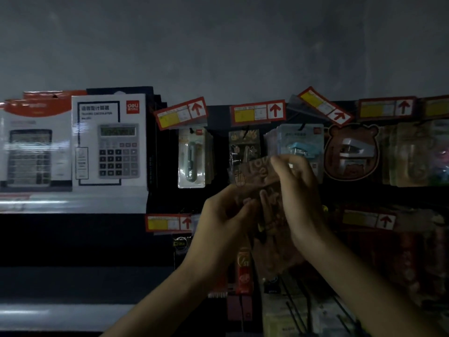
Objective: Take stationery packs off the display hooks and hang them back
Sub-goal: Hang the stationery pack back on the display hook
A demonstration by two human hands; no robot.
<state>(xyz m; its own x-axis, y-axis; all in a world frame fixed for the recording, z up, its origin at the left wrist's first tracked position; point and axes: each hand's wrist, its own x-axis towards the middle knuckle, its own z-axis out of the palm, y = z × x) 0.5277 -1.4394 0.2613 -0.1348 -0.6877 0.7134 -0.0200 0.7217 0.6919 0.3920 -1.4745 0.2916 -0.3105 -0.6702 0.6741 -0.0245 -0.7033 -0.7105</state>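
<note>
1. Nearest, at lower centre of the frame, the left hand (223, 215) curls its fingers around the lower left edge of a brown sticker pack (255, 170). It seems to be steadying the floppy pack from below.
2. The right hand (298, 188) pinches the pack's top right edge between thumb and fingertips, probably to steer the hanging hole. The dim light hides the exact finger contact.
3. The pack is held upright at mid-frame, off the display and just in front of the matching hung packs (244, 142). Their dark hook (247, 129) sits just above, so rehanging looks like the likely aim.
4. Beside these hang a blue stapler pack (301, 144) and a bear-shaped pack (351, 152), under red price tags (257, 112).
5. At far left, calculator boxes (109, 139) stand on a shelf (73, 203).
</note>
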